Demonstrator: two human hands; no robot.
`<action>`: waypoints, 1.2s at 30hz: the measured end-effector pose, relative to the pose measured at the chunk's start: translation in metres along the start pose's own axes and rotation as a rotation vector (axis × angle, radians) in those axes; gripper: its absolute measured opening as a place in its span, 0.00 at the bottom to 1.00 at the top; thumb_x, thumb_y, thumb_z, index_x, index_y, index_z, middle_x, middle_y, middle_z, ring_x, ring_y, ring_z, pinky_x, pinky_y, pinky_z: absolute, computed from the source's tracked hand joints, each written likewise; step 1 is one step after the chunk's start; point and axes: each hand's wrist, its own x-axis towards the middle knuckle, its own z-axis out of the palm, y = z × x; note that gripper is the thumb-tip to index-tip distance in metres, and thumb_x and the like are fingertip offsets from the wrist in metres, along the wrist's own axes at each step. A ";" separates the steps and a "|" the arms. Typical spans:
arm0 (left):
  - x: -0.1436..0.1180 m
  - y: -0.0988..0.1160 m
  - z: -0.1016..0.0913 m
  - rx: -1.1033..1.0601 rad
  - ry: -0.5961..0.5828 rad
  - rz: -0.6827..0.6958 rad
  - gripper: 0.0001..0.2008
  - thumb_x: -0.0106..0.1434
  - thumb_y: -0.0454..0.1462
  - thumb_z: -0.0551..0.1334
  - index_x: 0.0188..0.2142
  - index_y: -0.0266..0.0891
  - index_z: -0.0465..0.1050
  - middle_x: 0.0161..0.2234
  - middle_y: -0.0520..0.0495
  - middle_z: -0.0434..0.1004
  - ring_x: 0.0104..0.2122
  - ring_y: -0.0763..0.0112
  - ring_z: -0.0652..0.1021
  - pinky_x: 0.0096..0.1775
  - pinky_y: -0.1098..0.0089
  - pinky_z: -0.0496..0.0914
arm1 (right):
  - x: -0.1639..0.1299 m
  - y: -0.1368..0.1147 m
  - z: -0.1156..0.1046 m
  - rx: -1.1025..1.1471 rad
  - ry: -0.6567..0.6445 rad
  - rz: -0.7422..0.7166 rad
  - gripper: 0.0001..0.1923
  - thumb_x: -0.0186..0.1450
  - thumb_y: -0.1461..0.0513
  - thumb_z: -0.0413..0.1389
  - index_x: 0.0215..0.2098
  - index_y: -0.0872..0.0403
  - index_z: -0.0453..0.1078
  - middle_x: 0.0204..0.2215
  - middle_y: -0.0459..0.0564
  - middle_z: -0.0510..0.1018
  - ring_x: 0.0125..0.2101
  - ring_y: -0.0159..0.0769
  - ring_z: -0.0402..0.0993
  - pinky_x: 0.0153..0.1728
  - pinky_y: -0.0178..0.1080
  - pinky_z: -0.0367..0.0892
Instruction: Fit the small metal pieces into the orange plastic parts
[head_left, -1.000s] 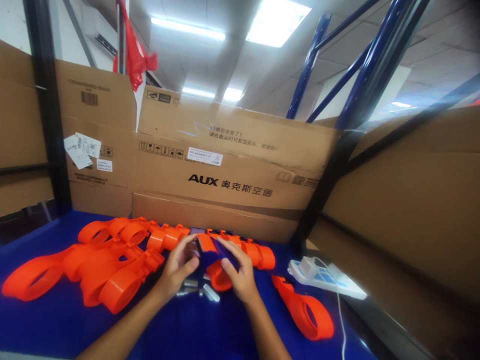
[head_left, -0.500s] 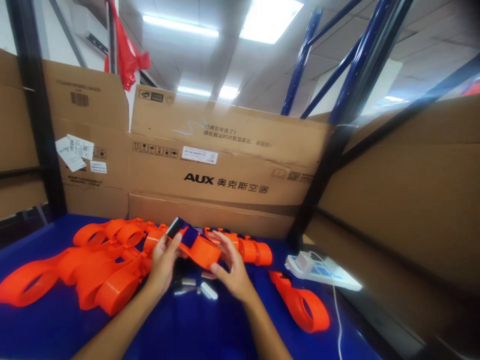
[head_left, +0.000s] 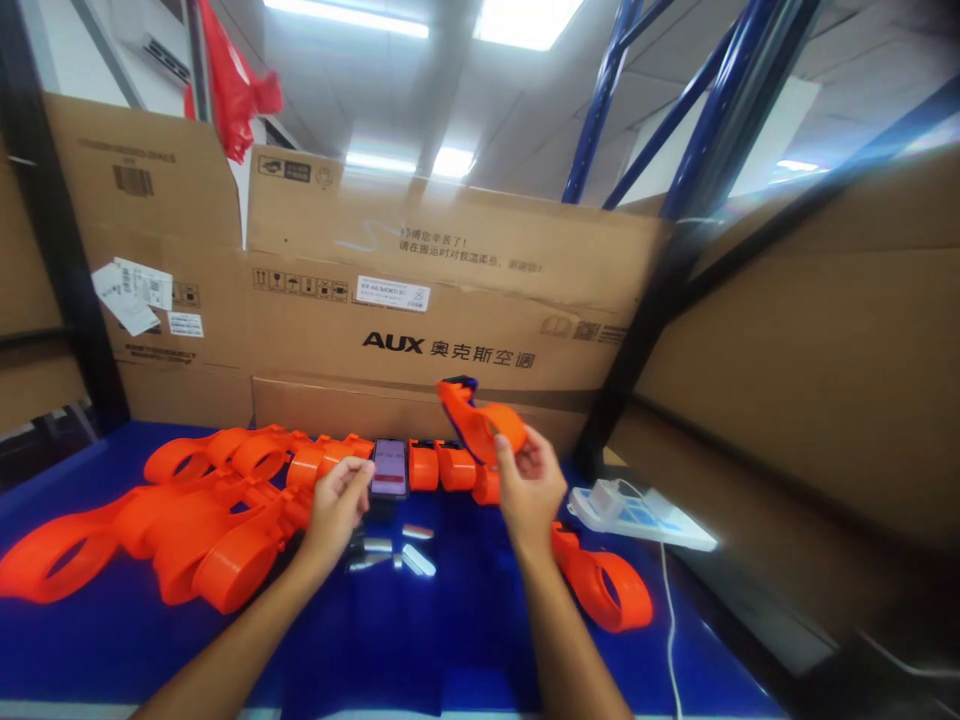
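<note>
Head view shows my right hand (head_left: 529,490) lifted above the table's (head_left: 420,640) back edge, fingers closed round an orange plastic part (head_left: 480,425), tilted up, I judge, so its dark end faces me. My left hand (head_left: 337,505) hovers loosely curled, gripping nothing I can make out, just beside a phone (head_left: 390,468) propped among the orange row. Small metal pieces (head_left: 397,555) lie between my wrists, within easy reach.

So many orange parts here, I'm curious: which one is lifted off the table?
The orange part in the right hand, raised before the cardboard box. All the others lie on the blue table, including the one beside that wrist.
</note>
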 end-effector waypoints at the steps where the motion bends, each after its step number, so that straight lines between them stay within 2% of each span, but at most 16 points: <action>1: -0.002 0.000 0.000 0.067 -0.029 0.025 0.17 0.63 0.51 0.63 0.34 0.39 0.73 0.16 0.59 0.61 0.14 0.78 0.63 0.18 0.76 0.56 | 0.013 -0.003 -0.009 -0.118 0.027 -0.004 0.33 0.64 0.45 0.58 0.58 0.58 0.65 0.44 0.60 0.80 0.39 0.45 0.80 0.41 0.44 0.75; 3: -0.007 0.000 0.002 0.184 -0.091 0.083 0.17 0.63 0.50 0.63 0.29 0.39 0.73 0.15 0.59 0.58 0.16 0.77 0.61 0.20 0.75 0.55 | 0.039 -0.008 -0.027 -0.474 0.043 0.000 0.33 0.63 0.44 0.57 0.58 0.55 0.66 0.42 0.59 0.81 0.39 0.47 0.80 0.42 0.45 0.73; 6: -0.015 0.002 0.004 0.348 -0.172 0.175 0.16 0.64 0.48 0.62 0.26 0.41 0.73 0.16 0.57 0.59 0.17 0.75 0.61 0.22 0.73 0.55 | 0.068 -0.008 -0.052 -0.924 -0.006 0.021 0.32 0.65 0.44 0.54 0.59 0.53 0.67 0.47 0.61 0.80 0.48 0.56 0.76 0.49 0.52 0.67; 10: -0.022 0.006 0.005 0.494 -0.250 0.279 0.12 0.63 0.45 0.63 0.26 0.43 0.75 0.15 0.57 0.60 0.17 0.74 0.62 0.24 0.71 0.56 | 0.086 0.009 -0.070 -1.179 -0.108 0.170 0.33 0.65 0.43 0.52 0.58 0.57 0.67 0.45 0.66 0.80 0.48 0.60 0.76 0.47 0.52 0.67; 17: -0.022 0.008 0.003 0.576 -0.271 0.346 0.08 0.61 0.43 0.65 0.29 0.45 0.79 0.16 0.55 0.64 0.18 0.72 0.67 0.26 0.70 0.58 | 0.101 0.048 -0.083 -1.301 -0.223 0.328 0.33 0.63 0.42 0.54 0.51 0.62 0.69 0.43 0.71 0.80 0.47 0.61 0.77 0.45 0.52 0.70; 22: -0.023 0.005 0.003 0.680 -0.295 0.437 0.08 0.64 0.42 0.62 0.31 0.45 0.78 0.16 0.55 0.65 0.18 0.71 0.69 0.26 0.70 0.59 | 0.105 0.058 -0.085 -1.277 -0.363 0.498 0.31 0.65 0.45 0.54 0.52 0.62 0.69 0.38 0.67 0.82 0.30 0.49 0.82 0.35 0.45 0.73; 25: -0.021 0.005 0.002 0.788 -0.274 0.491 0.09 0.65 0.42 0.61 0.31 0.45 0.78 0.18 0.54 0.69 0.20 0.70 0.71 0.27 0.69 0.61 | 0.107 0.062 -0.085 -1.292 -0.400 0.507 0.26 0.64 0.50 0.56 0.52 0.60 0.70 0.42 0.67 0.81 0.37 0.51 0.82 0.35 0.44 0.73; 27: -0.016 0.006 0.000 0.889 -0.240 0.532 0.08 0.65 0.41 0.60 0.34 0.46 0.78 0.24 0.50 0.75 0.26 0.65 0.75 0.33 0.66 0.66 | 0.108 0.065 -0.086 -1.301 -0.428 0.495 0.22 0.64 0.53 0.58 0.49 0.59 0.73 0.45 0.67 0.81 0.43 0.53 0.80 0.39 0.44 0.72; 30: -0.004 0.005 -0.006 1.063 -0.159 0.573 0.13 0.64 0.42 0.61 0.46 0.45 0.77 0.40 0.42 0.81 0.42 0.52 0.78 0.47 0.56 0.66 | 0.108 0.065 -0.087 -1.304 -0.447 0.465 0.20 0.63 0.54 0.59 0.48 0.58 0.74 0.46 0.66 0.81 0.46 0.54 0.79 0.40 0.44 0.72; 33: 0.010 -0.004 -0.017 1.243 -0.043 0.550 0.24 0.63 0.41 0.61 0.58 0.40 0.70 0.56 0.33 0.74 0.57 0.42 0.70 0.56 0.47 0.60 | 0.104 0.056 -0.082 -1.317 -0.409 0.409 0.23 0.66 0.52 0.56 0.53 0.58 0.72 0.48 0.68 0.79 0.48 0.56 0.77 0.42 0.47 0.71; 35: 0.017 -0.014 -0.025 1.341 0.007 0.517 0.28 0.63 0.39 0.60 0.62 0.36 0.65 0.62 0.30 0.66 0.62 0.39 0.63 0.59 0.45 0.56 | 0.097 0.045 -0.072 -1.308 -0.367 0.325 0.24 0.68 0.50 0.52 0.56 0.56 0.69 0.49 0.66 0.79 0.50 0.56 0.76 0.44 0.48 0.70; 36: 0.020 -0.018 -0.028 1.382 0.017 0.502 0.29 0.62 0.38 0.60 0.63 0.35 0.64 0.64 0.30 0.64 0.64 0.40 0.61 0.60 0.45 0.54 | 0.092 0.039 -0.064 -1.286 -0.338 0.233 0.23 0.69 0.50 0.51 0.55 0.54 0.70 0.48 0.64 0.79 0.49 0.56 0.77 0.43 0.48 0.70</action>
